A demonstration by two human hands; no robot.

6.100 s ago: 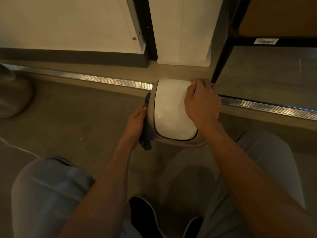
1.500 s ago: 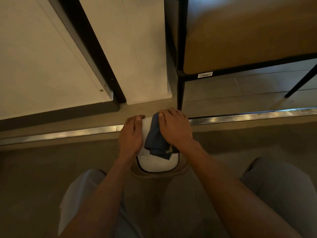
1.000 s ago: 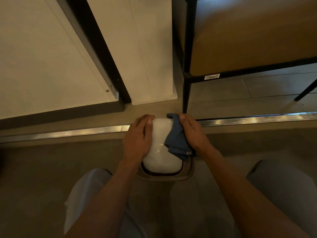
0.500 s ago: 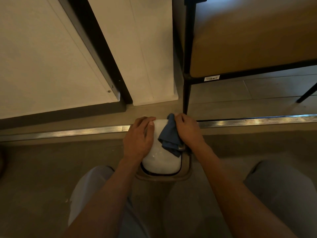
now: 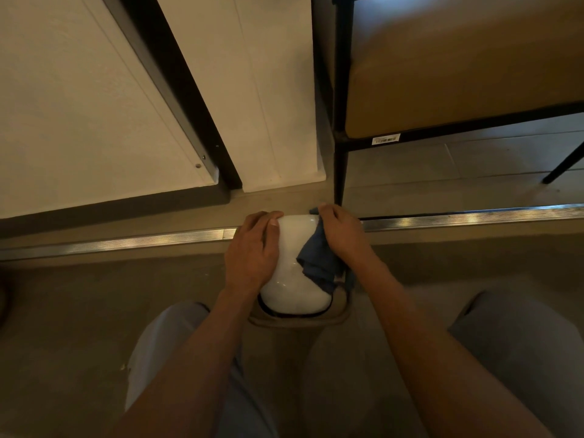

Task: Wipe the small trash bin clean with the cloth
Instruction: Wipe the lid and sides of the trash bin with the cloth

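On the floor between the person's knees, the small trash bin with a glossy white domed lid and beige rim (image 5: 294, 289) is being wiped: the left hand (image 5: 252, 254) lies spread and flat on the lid's left side to steady it, while the right hand (image 5: 343, 237) pinches the crumpled blue cloth (image 5: 316, 262) against the lid's upper right edge. The next move likely calls for dragging the cloth over the bare centre and near rim. The bin's body is hidden below the lid, and dim light obscures any dirt.
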